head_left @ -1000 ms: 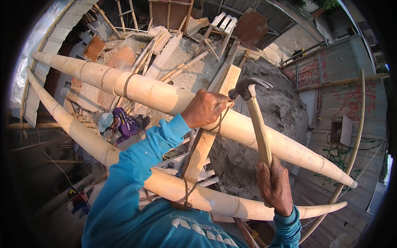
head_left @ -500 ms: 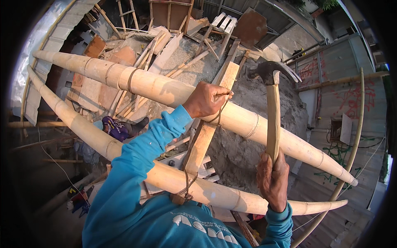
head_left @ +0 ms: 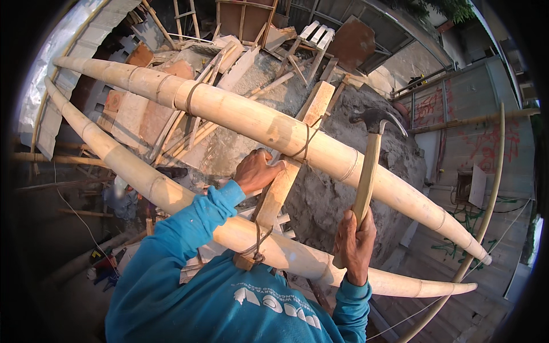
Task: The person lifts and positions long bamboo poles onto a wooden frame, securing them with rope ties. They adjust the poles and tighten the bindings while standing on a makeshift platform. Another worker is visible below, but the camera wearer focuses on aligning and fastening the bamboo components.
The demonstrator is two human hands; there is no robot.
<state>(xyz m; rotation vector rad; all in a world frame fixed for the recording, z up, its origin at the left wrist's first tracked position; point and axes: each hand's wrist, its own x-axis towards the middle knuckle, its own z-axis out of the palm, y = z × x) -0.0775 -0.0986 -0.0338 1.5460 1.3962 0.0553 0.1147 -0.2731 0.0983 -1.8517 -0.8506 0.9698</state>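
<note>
My right hand [head_left: 354, 243] grips the wooden handle of a claw hammer [head_left: 369, 166], its dark head raised above the upper bamboo pole [head_left: 240, 117]. My left hand [head_left: 255, 170] rests on a wooden plank [head_left: 286, 171] that crosses between the upper pole and the lower bamboo pole [head_left: 143, 183], its fingers pinched against the plank's edge just below the upper pole. Wire ties the plank to both poles. Whether the fingers hold a nail is too small to tell. My blue sleeves fill the bottom of the view.
Far below lie a grey mound of sand or gravel [head_left: 337, 194], scattered planks, a wooden ladder frame [head_left: 311, 40] and brick-coloured boards [head_left: 148, 114]. A thin curved bamboo pole [head_left: 492, 200] rises at right beside a painted wall. A person [head_left: 123, 197] stands below left.
The hammer has swung up and away to the right of the plank. My left hand has stayed on the plank beside the upper pole.
</note>
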